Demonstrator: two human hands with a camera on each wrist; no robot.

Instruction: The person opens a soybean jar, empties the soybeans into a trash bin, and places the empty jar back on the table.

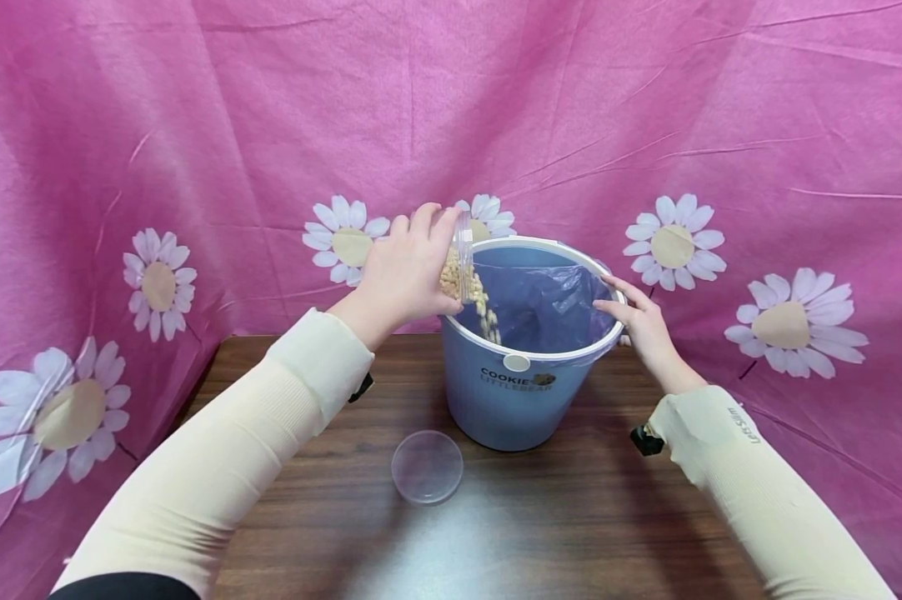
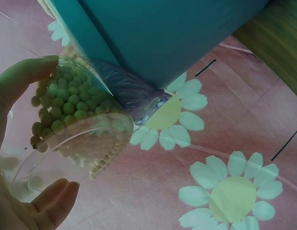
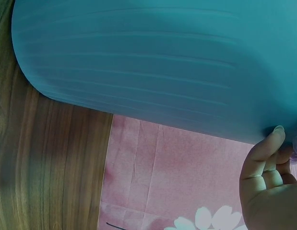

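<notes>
My left hand [image 1: 400, 275] grips a clear plastic jar [image 1: 465, 250], tipped on its side over the left rim of a blue trash bin [image 1: 507, 408]. Pale round soybeans [image 1: 484, 307] spill from its mouth into the bin; many are still in the jar, as the left wrist view shows. A translucent bag [image 1: 563, 292] lines part of the bin's inside. On the right, my right hand [image 1: 649, 333] pinches the bin's white rim and the bag edge, thumb and fingers on either side. In the right wrist view, my fingers [image 3: 263, 160] are at the rim end of the bin wall.
A clear round lid [image 1: 427, 467] lies on the brown wooden table [image 1: 526, 533], in front of the bin and a little to its left. Pink cloth [image 1: 391, 100] with white daisies hangs behind and on both sides, close to the table's back edge.
</notes>
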